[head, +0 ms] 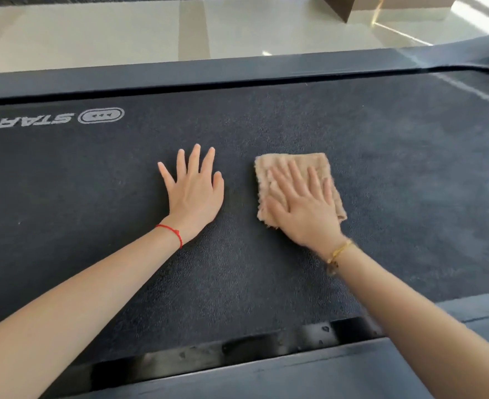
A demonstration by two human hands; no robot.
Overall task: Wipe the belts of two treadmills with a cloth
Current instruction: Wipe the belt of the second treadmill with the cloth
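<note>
Setting: pale tiled floor (pixel 93 33) lies beyond a dark treadmill seen from one side; sunlight falls across its far right corner.
Near side rail: dark strip (pixel 323 375) at the bottom edge, with a scuffed, shiny gap between it and the running surface.
Treadmill belt: dark, textured belt (pixel 237 269) fills most of the view; both forearms reach across it from the near side.
Left hand: left hand (pixel 192 187) lies flat on the bare belt, fingers spread, holding nothing; a red string bracelet (pixel 171 232) circles the wrist. It looks to be bracing the body.
Right hand: right hand (pixel 302 204) is flat, fingers straight and slightly apart, pressing down on the cloth; a yellow cord bracelet (pixel 338 253) is on the wrist.
Cloth: folded beige terry cloth (pixel 295 165) sits mid-belt under the right hand, just right of the left hand, apart from it.
Logo: white lettering and an oval badge (pixel 100 115) printed at the far left of the belt.
Far side rail: grey strip (pixel 208 73) bordering the belt.
Step in hand: wiping one belt, probably mid-stroke.
Next move: likely sliding the cloth with steady pressure over the lighter, dusty-looking stretch at right, keeping it flat.
</note>
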